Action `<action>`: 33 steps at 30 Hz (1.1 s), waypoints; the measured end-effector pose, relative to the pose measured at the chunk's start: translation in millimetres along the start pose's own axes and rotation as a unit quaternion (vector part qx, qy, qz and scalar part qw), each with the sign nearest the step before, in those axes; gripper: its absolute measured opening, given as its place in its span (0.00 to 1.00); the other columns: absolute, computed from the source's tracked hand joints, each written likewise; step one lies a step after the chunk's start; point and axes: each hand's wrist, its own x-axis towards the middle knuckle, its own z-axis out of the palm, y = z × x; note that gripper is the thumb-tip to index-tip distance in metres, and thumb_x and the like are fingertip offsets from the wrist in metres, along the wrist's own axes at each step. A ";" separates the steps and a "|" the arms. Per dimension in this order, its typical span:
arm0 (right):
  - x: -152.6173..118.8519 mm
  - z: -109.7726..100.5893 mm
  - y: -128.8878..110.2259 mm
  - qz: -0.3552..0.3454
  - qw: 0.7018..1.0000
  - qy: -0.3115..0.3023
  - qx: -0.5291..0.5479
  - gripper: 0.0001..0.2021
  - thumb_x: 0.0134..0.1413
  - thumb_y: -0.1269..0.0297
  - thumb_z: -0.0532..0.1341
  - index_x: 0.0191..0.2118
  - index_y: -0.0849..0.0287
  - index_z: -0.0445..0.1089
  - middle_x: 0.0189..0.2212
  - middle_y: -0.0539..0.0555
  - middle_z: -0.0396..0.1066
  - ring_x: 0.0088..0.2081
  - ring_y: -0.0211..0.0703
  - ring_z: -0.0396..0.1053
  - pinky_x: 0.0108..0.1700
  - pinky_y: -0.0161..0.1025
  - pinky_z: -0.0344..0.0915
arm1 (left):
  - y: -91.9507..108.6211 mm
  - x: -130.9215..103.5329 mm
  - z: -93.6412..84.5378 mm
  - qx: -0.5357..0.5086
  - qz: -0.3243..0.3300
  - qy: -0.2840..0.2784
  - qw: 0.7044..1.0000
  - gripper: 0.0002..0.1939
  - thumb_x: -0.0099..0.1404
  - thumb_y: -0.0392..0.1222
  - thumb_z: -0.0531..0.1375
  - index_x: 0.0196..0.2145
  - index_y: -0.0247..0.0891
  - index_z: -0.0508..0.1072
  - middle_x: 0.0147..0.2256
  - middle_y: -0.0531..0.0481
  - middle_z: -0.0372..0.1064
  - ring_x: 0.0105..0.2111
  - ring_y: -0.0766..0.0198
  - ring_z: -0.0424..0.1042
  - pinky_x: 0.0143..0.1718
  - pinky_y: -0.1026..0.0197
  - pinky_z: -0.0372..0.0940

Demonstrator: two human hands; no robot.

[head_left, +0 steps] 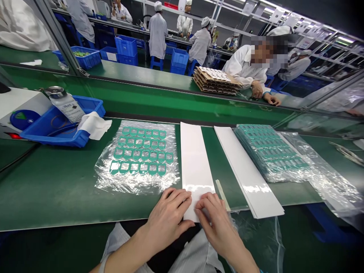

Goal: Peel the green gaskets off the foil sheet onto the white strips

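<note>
A long white strip of card or paper [196, 159] lies on the green table in front of me. My left hand [170, 214] rests over the near end of its left edge, fingers stretched out and thumb apart. My right hand [216, 218] is over the near right part of the strip, its thumb and fingertips pinched together; whatever they hold is too small or hidden to name. To the left, rows of small green ring-like pieces [138, 154] lie on clear plastic film [105, 176]. Right of my hand are a narrow cream strip [222, 194] and a stack of white strips [247, 172].
A plastic-wrapped stack of green sheets [270, 148] lies at the right. At the back left, a blue tray [82, 140] holds a metal can [65, 102] and a white cloth [95, 125]. Beyond the green partition [159, 96], a co-worker [241, 62] sits by stacked cardboard [216, 81].
</note>
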 end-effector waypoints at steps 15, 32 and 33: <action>-5.0 4.3 -15.5 0.031 0.998 0.006 0.046 0.06 0.65 0.72 0.50 0.36 0.56 0.60 0.34 0.51 0.63 0.37 0.45 0.62 0.45 0.45 0.55 | -1.7 0.3 0.6 0.003 -0.002 -0.011 1.000 0.25 0.61 0.41 0.66 0.53 0.40 0.62 0.55 0.49 0.64 0.56 0.57 0.61 0.58 0.48 0.53; 109.2 -34.0 -23.2 0.061 0.937 0.011 0.344 0.12 0.54 0.55 0.64 0.30 0.59 0.69 0.25 0.51 0.67 0.27 0.38 0.62 0.29 0.34 0.60 | -7.0 1.8 -38.0 0.009 -0.024 0.002 1.000 0.23 0.68 0.49 0.58 0.57 0.37 0.59 0.47 0.43 0.63 0.47 0.55 0.64 0.49 0.50 0.63; 123.0 -30.7 -25.4 0.065 0.931 0.002 0.360 0.13 0.52 0.54 0.65 0.30 0.60 0.69 0.24 0.50 0.66 0.25 0.37 0.61 0.26 0.34 0.59 | -12.1 2.5 -43.0 0.040 -0.044 0.024 0.998 0.19 0.71 0.44 0.54 0.56 0.37 0.60 0.44 0.44 0.64 0.43 0.56 0.65 0.44 0.50 0.65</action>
